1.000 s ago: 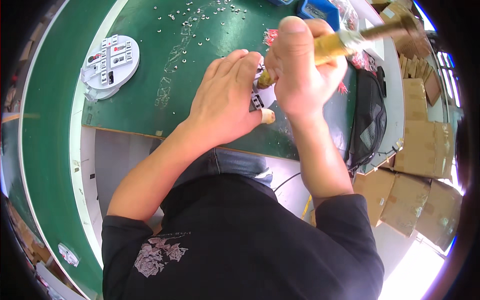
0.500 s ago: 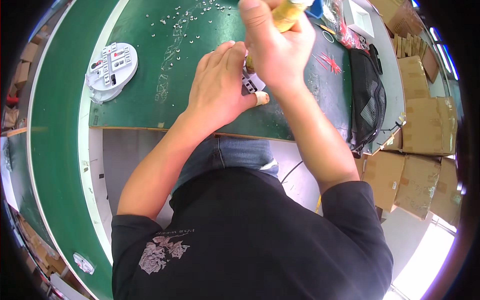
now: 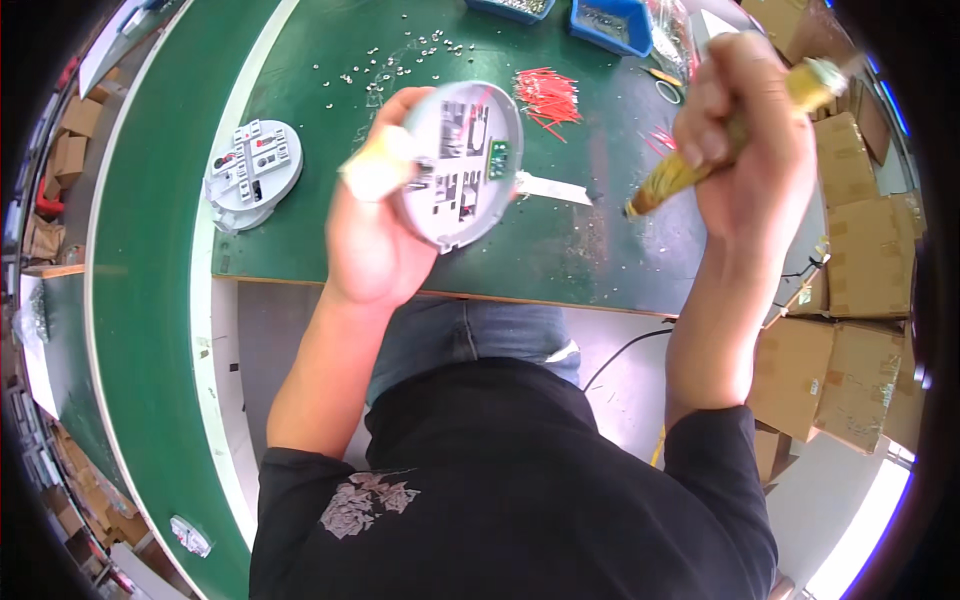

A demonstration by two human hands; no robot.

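I see the left hand (image 3: pixel 365 245) at the centre-left of the frame, closed on the left edge of a round, light-grey plastic housing (image 3: pixel 447 205), its fingers mostly hidden behind it. The housing is tilted up above the bench, its face showing black and metallic inserts and a small green circuit board (image 3: pixel 498 160) near its right rim. A pale wrap (image 3: pixel 380 172) covers the thumb, blurred. At the upper right, the right hand (image 3: pixel 750 150) is wrapped around a tool with a yellow-brown handle (image 3: pixel 668 180), its narrow end slanting down to the left, well apart from the housing; its far end is too blurred for me to make out. Below them I see the dark-green bench top (image 3: pixel 560 250), with a flat white strip (image 3: pixel 555 188) just right of the housing. A bundle of thin red sticks (image 3: pixel 547 97) lies at the upper centre, below a blue plastic bin (image 3: pixel 612 45); a second round grey housing (image 3: pixel 262 165) rests at the upper left.
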